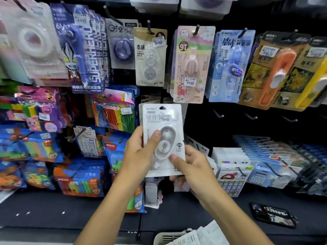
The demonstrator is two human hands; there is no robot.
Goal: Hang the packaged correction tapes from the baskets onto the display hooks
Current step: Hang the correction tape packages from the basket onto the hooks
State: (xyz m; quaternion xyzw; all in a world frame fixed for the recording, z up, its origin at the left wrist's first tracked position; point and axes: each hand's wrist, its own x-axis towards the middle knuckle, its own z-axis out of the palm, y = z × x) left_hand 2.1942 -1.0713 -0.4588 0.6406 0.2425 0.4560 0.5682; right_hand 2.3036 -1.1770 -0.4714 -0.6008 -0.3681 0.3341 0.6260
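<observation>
A white carded correction tape pack point(162, 124) is held upright in front of the black display wall, its hang hole at the top. My left hand point(139, 154) grips its left edge with the thumb on the blister. My right hand point(191, 167) holds its lower right corner. Behind the pack's top edge more white cards of the same kind point(150, 100) hang. Bare hooks point(218, 114) stick out to the right of the pack. A pale basket point(169, 237) with more white packs sits at the bottom edge.
Above hang other correction tapes: a beige pack point(150, 57), a pink My Melody pack point(192, 64), a blue pack point(230, 66), orange ones point(276, 71). Colourful stick packs point(113, 117) fill the left. Card stacks point(233, 167) and a phone point(272, 217) lie on the dark shelf.
</observation>
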